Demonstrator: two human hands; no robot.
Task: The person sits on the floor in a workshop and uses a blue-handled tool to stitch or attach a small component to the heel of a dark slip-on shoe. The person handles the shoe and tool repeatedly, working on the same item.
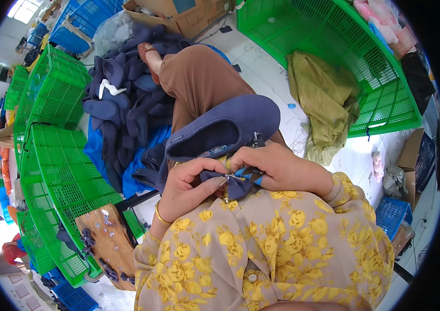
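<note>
A navy blue slipper (253,115) lies across my lap, its opening toward me. Just below it, my left hand (189,187) pinches a small navy fabric bow (239,187) between thumb and fingers. From the other side, my right hand (282,167) is closed at the same bow, with light blue and dark wrapping showing around its fingers. A pale spot shows at the middle of the bow, where both hands meet. Whether a needle or thread is there I cannot make out.
A large heap of navy slippers (144,83) lies on a blue sheet at the left front. Green plastic crates (69,171) line the left side; another green crate (323,31) holds an olive sack (318,88). Small navy bows rest on a wooden board (107,236) at my left.
</note>
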